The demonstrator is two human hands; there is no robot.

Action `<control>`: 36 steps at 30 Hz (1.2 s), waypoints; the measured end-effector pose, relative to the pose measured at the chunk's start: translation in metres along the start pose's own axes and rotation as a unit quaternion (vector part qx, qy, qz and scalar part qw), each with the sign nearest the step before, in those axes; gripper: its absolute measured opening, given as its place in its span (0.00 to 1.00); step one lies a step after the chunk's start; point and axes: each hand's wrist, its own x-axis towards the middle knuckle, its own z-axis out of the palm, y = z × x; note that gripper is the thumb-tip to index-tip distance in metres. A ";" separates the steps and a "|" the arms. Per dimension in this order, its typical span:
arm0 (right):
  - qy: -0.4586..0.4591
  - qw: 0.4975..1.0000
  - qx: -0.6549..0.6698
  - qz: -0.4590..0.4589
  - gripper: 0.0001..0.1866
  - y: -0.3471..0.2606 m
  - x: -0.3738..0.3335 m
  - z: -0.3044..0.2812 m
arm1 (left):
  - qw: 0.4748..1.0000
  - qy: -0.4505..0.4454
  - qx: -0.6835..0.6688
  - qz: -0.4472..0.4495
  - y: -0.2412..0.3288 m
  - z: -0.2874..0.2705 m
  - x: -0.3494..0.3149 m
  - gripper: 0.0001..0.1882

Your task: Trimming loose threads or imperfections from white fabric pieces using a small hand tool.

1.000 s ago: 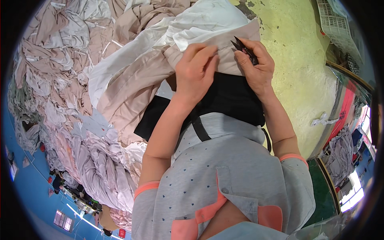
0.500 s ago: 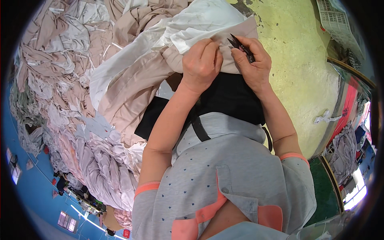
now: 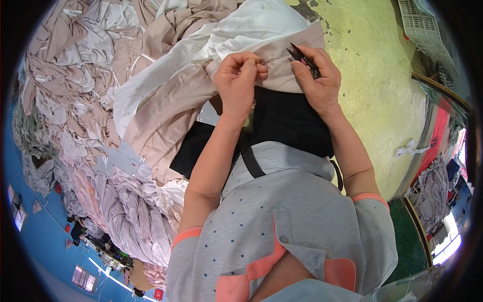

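Trimming cloth (image 3: pixel 283 75), apparently | left hand (image 3: pixel 236 83), twelve o'clock: fingertips together, contents unclear | right hand (image 3: pixel 323 79), one o'clock: clamped around snips (image 3: pixel 308 64) — next cut likely needs taut cloth

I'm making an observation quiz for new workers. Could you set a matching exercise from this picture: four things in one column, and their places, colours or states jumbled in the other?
Things
1. Snips
2. Left hand
3. Crate
4. Floor

Places, colours or states
A. Yellow, with worn patches
B. Near the upper right edge of the view
C. In the right hand
D. Fingers curled, seen against beige fabric

Right pairs: 1-C, 2-D, 3-B, 4-A
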 end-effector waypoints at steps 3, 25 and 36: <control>-0.002 1.000 0.003 0.002 0.15 0.000 0.001 0.000 | 0.998 0.007 -0.045 -0.034 0.007 -0.003 0.001 0.04; 0.004 1.000 -0.003 -0.018 0.16 0.004 0.001 0.001 | 0.887 -0.105 0.347 0.286 0.004 0.011 0.011 0.11; 0.004 1.000 -0.006 -0.013 0.16 0.002 0.000 0.001 | 0.768 -0.069 0.444 0.456 -0.006 0.010 0.014 0.09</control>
